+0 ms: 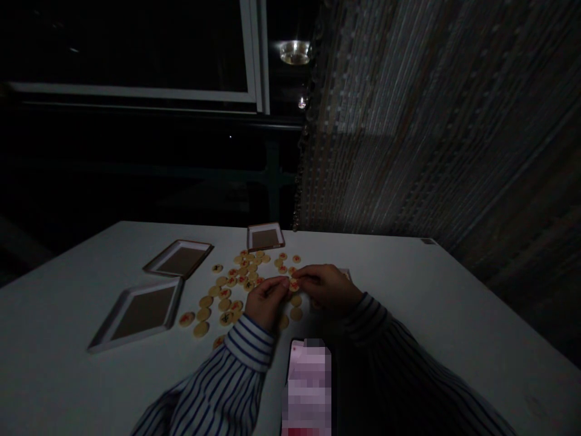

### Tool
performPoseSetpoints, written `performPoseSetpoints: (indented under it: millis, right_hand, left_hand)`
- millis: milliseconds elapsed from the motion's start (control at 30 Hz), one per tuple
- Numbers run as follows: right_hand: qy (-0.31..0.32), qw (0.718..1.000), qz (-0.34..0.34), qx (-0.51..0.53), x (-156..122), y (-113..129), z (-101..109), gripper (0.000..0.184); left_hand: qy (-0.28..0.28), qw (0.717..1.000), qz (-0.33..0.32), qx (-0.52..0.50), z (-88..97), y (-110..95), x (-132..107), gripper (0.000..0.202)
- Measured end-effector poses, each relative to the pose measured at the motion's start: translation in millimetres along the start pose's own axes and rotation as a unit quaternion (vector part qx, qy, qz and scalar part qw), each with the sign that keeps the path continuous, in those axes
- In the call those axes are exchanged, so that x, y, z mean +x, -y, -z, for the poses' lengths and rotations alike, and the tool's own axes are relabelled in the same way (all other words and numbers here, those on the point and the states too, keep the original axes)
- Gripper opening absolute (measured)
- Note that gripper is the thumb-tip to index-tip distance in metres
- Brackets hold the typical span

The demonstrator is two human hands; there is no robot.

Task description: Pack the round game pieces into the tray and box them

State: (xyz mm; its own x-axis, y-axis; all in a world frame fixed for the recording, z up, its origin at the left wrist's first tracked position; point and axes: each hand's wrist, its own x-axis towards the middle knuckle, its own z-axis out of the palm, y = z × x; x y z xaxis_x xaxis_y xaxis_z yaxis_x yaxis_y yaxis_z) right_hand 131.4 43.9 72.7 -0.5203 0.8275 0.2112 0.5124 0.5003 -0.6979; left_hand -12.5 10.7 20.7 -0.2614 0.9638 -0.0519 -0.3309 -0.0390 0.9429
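Hands: left hand [264,300] and right hand [334,287], fingertips close together at one round piece [294,286]; can't tell which grips it. More pieces [224,304] scattered on bench [454,327], shallow trays [144,311] beyond, phone [308,387] nearest.

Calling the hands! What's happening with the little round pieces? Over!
Left hand and right hand close together at a red-marked piece; grip unclear. More pieces scattered on table. Phone on near side, clear of pieces.
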Motion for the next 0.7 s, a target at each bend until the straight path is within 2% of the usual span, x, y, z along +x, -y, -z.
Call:
performPoseSetpoints:
  millis: [167,567,700]
  right_hand:
    - [0.007,1.0,-0.001,0.013,0.4,0.5,0.2,0.022]
    - [-0.005,1.0,0.002,-0.029,-0.5,-0.9,2.5,0.025]
    - [0.006,1.0,-0.006,0.004,0.1,-3.5,0.6,0.023]
  left_hand:
    - [0.003,1.0,0.003,0.019,0.9,-1.4,-0.2,0.036]
    - [-0.009,1.0,-0.004,-0.015,-0.9,-1.2,-0.9,0.033]
    - [0.006,1.0,-0.002,-0.027,0.0,-1.5,-0.6,0.031]
